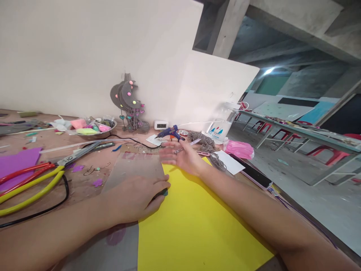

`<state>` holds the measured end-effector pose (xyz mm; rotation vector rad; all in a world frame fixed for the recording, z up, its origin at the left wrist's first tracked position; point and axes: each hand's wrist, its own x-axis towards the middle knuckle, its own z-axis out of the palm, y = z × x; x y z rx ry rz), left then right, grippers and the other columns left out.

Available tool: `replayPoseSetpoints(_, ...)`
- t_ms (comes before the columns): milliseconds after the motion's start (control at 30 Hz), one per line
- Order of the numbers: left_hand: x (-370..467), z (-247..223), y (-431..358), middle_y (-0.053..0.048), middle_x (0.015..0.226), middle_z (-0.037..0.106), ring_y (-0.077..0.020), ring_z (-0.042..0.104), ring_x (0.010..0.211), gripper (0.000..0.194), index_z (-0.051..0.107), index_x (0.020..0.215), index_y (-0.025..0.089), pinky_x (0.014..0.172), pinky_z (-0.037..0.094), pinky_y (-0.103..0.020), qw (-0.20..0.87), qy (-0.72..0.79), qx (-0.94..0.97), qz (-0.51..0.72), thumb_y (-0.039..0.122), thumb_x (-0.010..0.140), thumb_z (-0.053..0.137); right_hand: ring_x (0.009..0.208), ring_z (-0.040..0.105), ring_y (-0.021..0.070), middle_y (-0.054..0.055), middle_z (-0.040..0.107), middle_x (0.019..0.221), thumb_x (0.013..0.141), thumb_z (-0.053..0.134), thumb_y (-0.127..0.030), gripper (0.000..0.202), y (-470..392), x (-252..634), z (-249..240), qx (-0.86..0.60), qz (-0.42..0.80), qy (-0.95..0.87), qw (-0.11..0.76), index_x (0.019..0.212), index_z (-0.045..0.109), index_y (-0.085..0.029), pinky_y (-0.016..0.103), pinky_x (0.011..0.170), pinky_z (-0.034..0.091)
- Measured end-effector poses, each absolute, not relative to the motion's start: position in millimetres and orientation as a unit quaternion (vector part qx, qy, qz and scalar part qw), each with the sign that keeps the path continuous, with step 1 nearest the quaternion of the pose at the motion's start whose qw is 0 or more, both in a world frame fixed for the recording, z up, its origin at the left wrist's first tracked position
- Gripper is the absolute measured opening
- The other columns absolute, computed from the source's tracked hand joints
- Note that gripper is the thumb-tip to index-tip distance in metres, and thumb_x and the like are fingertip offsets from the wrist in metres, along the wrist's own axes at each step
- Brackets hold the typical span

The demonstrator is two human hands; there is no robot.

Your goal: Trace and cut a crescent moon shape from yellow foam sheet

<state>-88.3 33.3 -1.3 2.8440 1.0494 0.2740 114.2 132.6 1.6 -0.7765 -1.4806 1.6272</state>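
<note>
A bright yellow sheet [186, 222] lies in front of me, partly over a grey translucent board [124, 173]. My left hand [138, 197] rests at the sheet's left edge, fingers curled round a small dark green piece [164, 192]. Most of that piece is covered by the fingers, so its kind is unclear. Beyond it, my right hand [183, 156] reaches over the sheet's far edge with its fingers stretched to the left. A slim pen [195, 142] passes through that hand, lodged between thumb and fingers.
A blue glue gun [170, 131] sits behind my right hand near grey yarn [201, 140]. Red-and-yellow-handled shears [60, 165] and a purple sheet [19, 163] lie left. At right are a phone [251, 171] and pink plastic [239, 149]. Moon-shaped ornaments [128, 96] hang against the wall.
</note>
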Motion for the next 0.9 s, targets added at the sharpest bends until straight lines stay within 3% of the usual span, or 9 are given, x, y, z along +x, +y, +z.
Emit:
replayPoseSetpoints(233, -89, -5, 34, -0.005, 0.140, 0.056, -0.0254, 0.069, 0.101, 0.039, 0.059, 0.129, 0.024, 0.085, 0.057, -0.038, 0.050, 0.338, 0.932, 0.123, 0.028, 0.094, 0.043, 0.097, 0.063, 0.0227, 0.012, 0.067, 0.101, 0.088, 0.040, -0.059, 0.046, 139, 115, -2, -0.334, 0.605, -0.602, 0.401, 0.100, 0.060, -0.019, 0.040, 0.086, 0.051)
replayPoseSetpoints(333, -89, -5, 34, -0.003, 0.143, 0.052, -0.0250, 0.069, 0.101, 0.040, 0.058, 0.131, 0.024, 0.084, 0.057, -0.038, 0.044, 0.340, 0.934, 0.103, 0.029, 0.094, 0.042, 0.088, 0.062, 0.0205, 0.009, 0.066, 0.093, 0.087, 0.042, -0.058, 0.043, 140, 114, -2, -0.337, 0.553, -0.621, 0.442, 0.096, 0.059, -0.019, 0.037, 0.082, 0.051)
replayPoseSetpoints(433, -89, -4, 34, -0.002, 0.143, 0.052, -0.0260, 0.069, 0.103, 0.040, 0.057, 0.132, 0.025, 0.085, 0.057, -0.040, 0.041, 0.346, 0.933, 0.088, 0.030, 0.095, 0.041, 0.077, 0.060, 0.0190, 0.008, 0.063, 0.084, 0.089, 0.036, -0.058, 0.046, 140, 115, -3, -0.336, 0.559, -0.637, 0.410, 0.094, 0.058, -0.018, 0.034, 0.073, 0.051)
replayPoseSetpoints(567, -89, -2, 33, -0.004, 0.141, 0.055, -0.0263, 0.068, 0.104, 0.039, 0.058, 0.130, 0.025, 0.086, 0.056, -0.040, 0.049, 0.347, 0.931, 0.106, 0.029, 0.094, 0.043, 0.066, 0.049, 0.0134, 0.002, 0.053, 0.073, 0.093, 0.033, -0.050, 0.038, 135, 113, -2, -0.376, 0.405, -0.693, 0.462, 0.081, 0.052, -0.020, 0.027, 0.062, 0.043)
replayPoseSetpoints(667, -89, -3, 33, -0.005, 0.140, 0.056, -0.0255, 0.069, 0.101, 0.039, 0.059, 0.130, 0.024, 0.085, 0.057, -0.038, 0.053, 0.341, 0.931, 0.120, 0.028, 0.094, 0.044, 0.051, 0.037, 0.0109, -0.005, 0.038, 0.058, 0.094, 0.033, -0.043, 0.030, 131, 110, 0, -0.401, 0.366, -0.726, 0.422, 0.078, 0.045, -0.022, 0.025, 0.052, 0.033)
replayPoseSetpoints(767, -89, -3, 33, -0.005, 0.137, 0.059, -0.0255, 0.070, 0.099, 0.039, 0.059, 0.130, 0.024, 0.083, 0.057, -0.039, 0.045, 0.339, 0.932, 0.115, 0.028, 0.094, 0.043, 0.051, 0.039, 0.0101, -0.007, 0.041, 0.059, 0.085, 0.046, -0.033, 0.011, 132, 105, -2, -0.407, 0.362, -0.742, 0.392, 0.083, 0.044, -0.022, 0.024, 0.051, 0.031)
replayPoseSetpoints(900, -88, -3, 33, -0.004, 0.131, 0.064, -0.0253, 0.069, 0.098, 0.040, 0.057, 0.131, 0.024, 0.081, 0.056, -0.038, 0.036, 0.341, 0.934, 0.103, 0.028, 0.094, 0.042, 0.054, 0.042, 0.0101, -0.006, 0.048, 0.064, 0.073, 0.057, -0.029, 0.016, 137, 99, -7, -0.423, 0.341, -0.748, 0.381, 0.078, 0.044, -0.022, 0.024, 0.052, 0.033)
